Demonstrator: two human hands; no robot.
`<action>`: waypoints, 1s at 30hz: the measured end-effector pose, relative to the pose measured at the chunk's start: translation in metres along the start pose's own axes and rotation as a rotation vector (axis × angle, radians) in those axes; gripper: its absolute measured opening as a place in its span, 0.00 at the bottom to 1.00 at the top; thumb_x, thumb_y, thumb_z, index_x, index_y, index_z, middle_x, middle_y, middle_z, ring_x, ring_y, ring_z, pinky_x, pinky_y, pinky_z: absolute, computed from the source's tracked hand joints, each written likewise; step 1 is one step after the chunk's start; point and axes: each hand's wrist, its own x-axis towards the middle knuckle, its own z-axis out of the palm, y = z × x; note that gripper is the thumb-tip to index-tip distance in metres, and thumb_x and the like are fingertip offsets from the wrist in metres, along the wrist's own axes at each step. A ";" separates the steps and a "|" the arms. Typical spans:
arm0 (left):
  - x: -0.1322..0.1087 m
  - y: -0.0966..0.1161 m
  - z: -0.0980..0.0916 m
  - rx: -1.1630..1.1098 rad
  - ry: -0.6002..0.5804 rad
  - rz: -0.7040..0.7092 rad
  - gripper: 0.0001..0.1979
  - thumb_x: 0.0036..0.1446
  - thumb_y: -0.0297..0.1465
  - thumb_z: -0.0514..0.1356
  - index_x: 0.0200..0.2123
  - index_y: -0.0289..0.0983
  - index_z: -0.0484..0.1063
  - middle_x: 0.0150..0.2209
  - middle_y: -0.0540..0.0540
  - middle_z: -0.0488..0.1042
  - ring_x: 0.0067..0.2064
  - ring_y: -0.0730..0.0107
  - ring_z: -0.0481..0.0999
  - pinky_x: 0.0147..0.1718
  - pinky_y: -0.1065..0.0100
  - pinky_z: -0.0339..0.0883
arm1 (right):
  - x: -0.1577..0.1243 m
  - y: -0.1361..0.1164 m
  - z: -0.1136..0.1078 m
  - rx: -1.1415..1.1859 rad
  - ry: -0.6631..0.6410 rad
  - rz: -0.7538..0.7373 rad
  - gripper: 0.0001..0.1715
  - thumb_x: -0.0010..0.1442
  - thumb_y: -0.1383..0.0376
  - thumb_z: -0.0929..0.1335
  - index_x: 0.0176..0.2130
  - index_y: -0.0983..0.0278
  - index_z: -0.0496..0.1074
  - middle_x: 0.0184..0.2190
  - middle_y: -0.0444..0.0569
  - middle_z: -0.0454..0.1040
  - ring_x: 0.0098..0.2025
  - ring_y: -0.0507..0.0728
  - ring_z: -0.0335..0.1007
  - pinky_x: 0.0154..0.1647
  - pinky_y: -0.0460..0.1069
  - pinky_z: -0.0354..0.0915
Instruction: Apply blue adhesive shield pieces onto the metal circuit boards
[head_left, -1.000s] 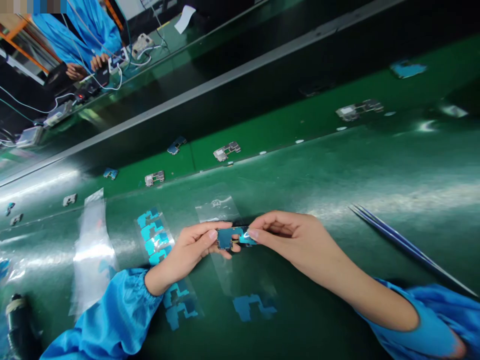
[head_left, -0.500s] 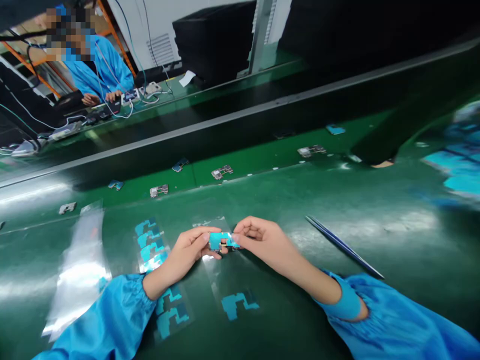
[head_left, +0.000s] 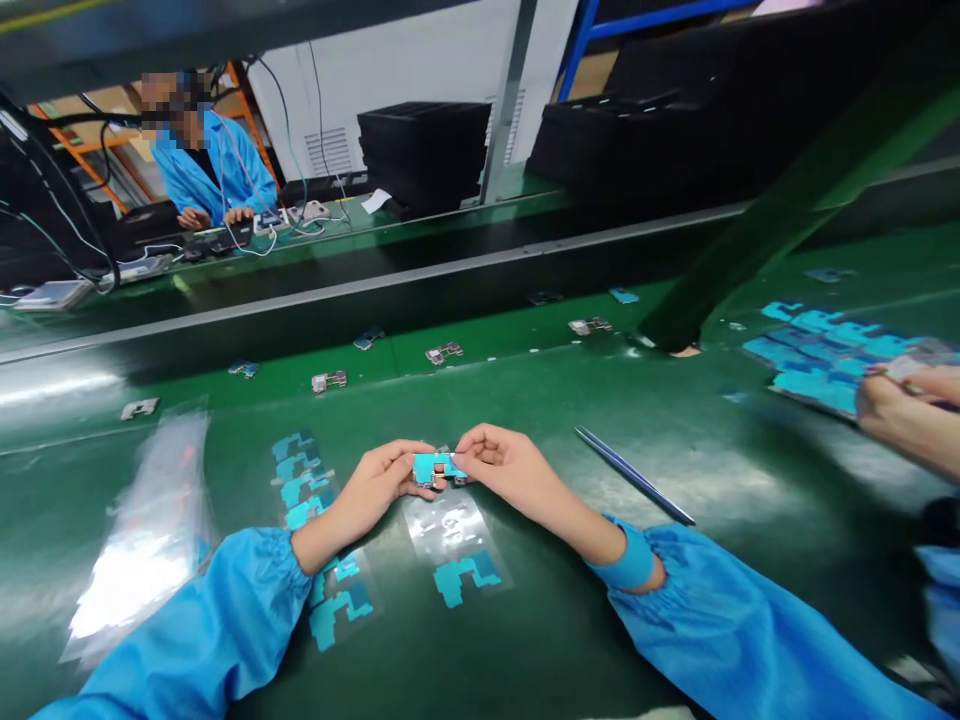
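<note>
My left hand (head_left: 379, 487) and my right hand (head_left: 504, 466) pinch the two ends of a small part covered with a cyan sticker (head_left: 436, 467), held just above the green bench. Right under it lies a clear film strip (head_left: 456, 545) carrying one cyan sticker near its close end. A second strip with several cyan stickers (head_left: 319, 535) lies to the left, partly hidden by my left forearm. Both sleeves are blue.
Dark tweezers (head_left: 634, 476) lie right of my hands. A bare clear film (head_left: 135, 540) sits far left. Small metal parts (head_left: 444, 352) ride the conveyor belt behind. Another person's hand (head_left: 896, 415) works at a sticker sheet (head_left: 817, 350) far right. A person sits across at the back left.
The view has tilted up and levelled, showing more of the room. A neighbour's hand and sticker sheet have come into view at the right. My hands still hold the part together.
</note>
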 end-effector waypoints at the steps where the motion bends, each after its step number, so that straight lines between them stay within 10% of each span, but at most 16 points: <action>1: 0.000 0.000 0.000 0.007 -0.004 0.003 0.21 0.59 0.41 0.67 0.47 0.29 0.77 0.40 0.38 0.80 0.39 0.61 0.82 0.40 0.62 0.78 | 0.000 0.001 0.000 -0.006 0.004 -0.008 0.16 0.49 0.56 0.75 0.31 0.63 0.72 0.26 0.44 0.74 0.29 0.54 0.72 0.35 0.52 0.71; 14: -0.003 0.004 0.002 -0.034 0.055 -0.025 0.19 0.58 0.39 0.69 0.45 0.30 0.78 0.37 0.39 0.82 0.37 0.63 0.82 0.39 0.64 0.77 | -0.010 -0.002 0.008 -0.059 -0.073 -0.017 0.27 0.54 0.57 0.75 0.52 0.61 0.70 0.40 0.48 0.75 0.37 0.55 0.75 0.37 0.50 0.71; 20: 0.002 0.011 0.010 0.108 0.151 -0.066 0.22 0.49 0.38 0.74 0.42 0.31 0.75 0.32 0.42 0.82 0.33 0.68 0.82 0.36 0.69 0.76 | -0.012 -0.001 0.009 -0.214 -0.097 -0.053 0.30 0.52 0.57 0.77 0.53 0.60 0.72 0.40 0.47 0.76 0.25 0.50 0.69 0.28 0.48 0.68; 25: 0.072 0.042 -0.003 0.630 0.228 0.129 0.17 0.58 0.40 0.66 0.43 0.32 0.76 0.33 0.41 0.83 0.33 0.62 0.83 0.31 0.67 0.75 | 0.005 0.007 -0.008 -0.154 0.104 -0.101 0.38 0.52 0.59 0.75 0.60 0.60 0.66 0.37 0.46 0.74 0.32 0.55 0.73 0.30 0.49 0.72; 30: 0.162 0.058 -0.025 0.966 0.435 0.259 0.08 0.61 0.32 0.61 0.40 0.34 0.76 0.37 0.40 0.82 0.42 0.56 0.81 0.47 0.57 0.72 | 0.014 0.012 -0.036 -0.221 0.262 -0.167 0.25 0.57 0.57 0.73 0.53 0.60 0.72 0.39 0.50 0.77 0.40 0.59 0.76 0.40 0.54 0.76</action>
